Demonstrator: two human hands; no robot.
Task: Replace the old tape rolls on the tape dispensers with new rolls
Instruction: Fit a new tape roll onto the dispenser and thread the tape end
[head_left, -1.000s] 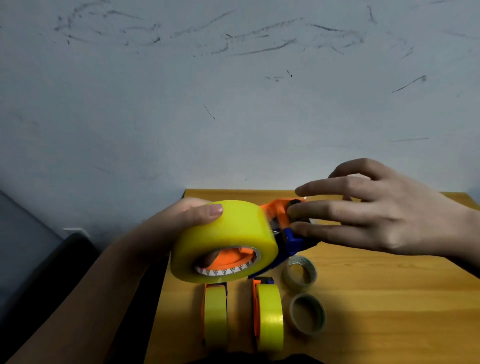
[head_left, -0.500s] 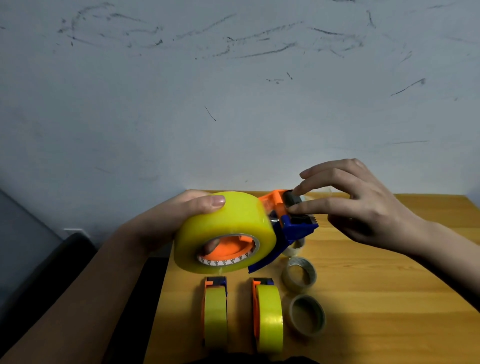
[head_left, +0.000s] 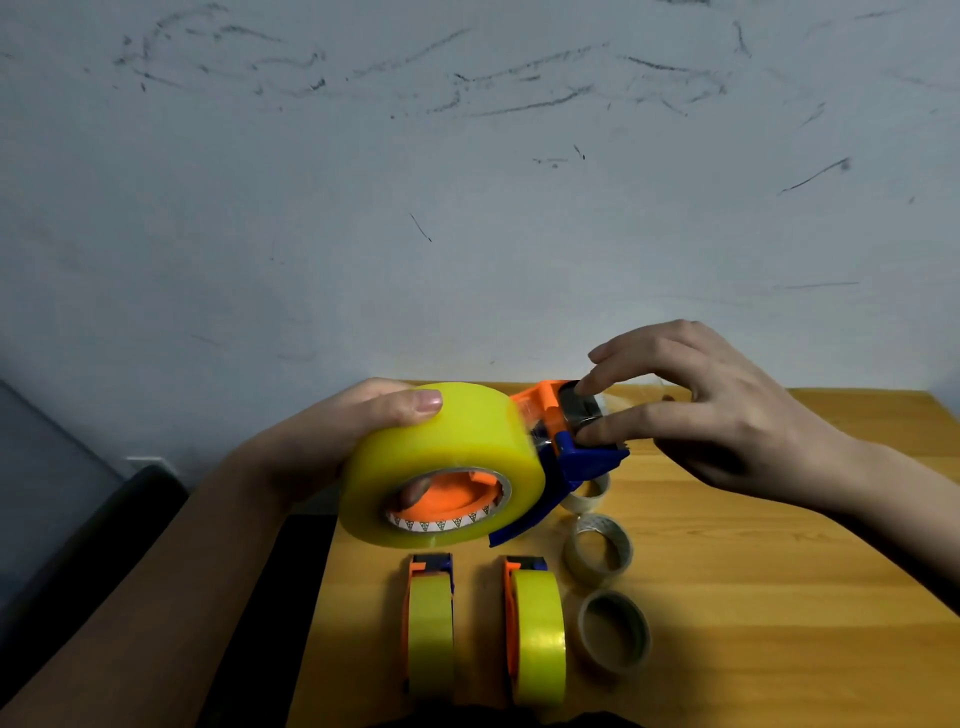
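Right now the left hand (head_left: 332, 441) grips the big yellow roll (head_left: 447, 462), already seated on the orange hub of the blue-and-orange dispenser (head_left: 576, 452), thumb across the top of the roll, a fingertip showing thru the core. Roll + dispenser are held up over the near-left part of the wooden table (head_left: 779, 571), roll axis pointing toward the camera. The right hand (head_left: 727, 415) is at the dispenser's front end w/ two fingers (head_left: 613, 431) pressing on the grey roller there; a bit of clear tape seems to run under them, hard to be sure. Thumb's hidden, so can't tell if it pinches.

Key relation: the cutter end lies right of the roll, straight at the right fingertips, so that hand is nearer for threading the tape end; left just steadies.

On the table below: two loaded dispensers (head_left: 431, 623) side by side, and three used-up cores (head_left: 613, 631) right of them.
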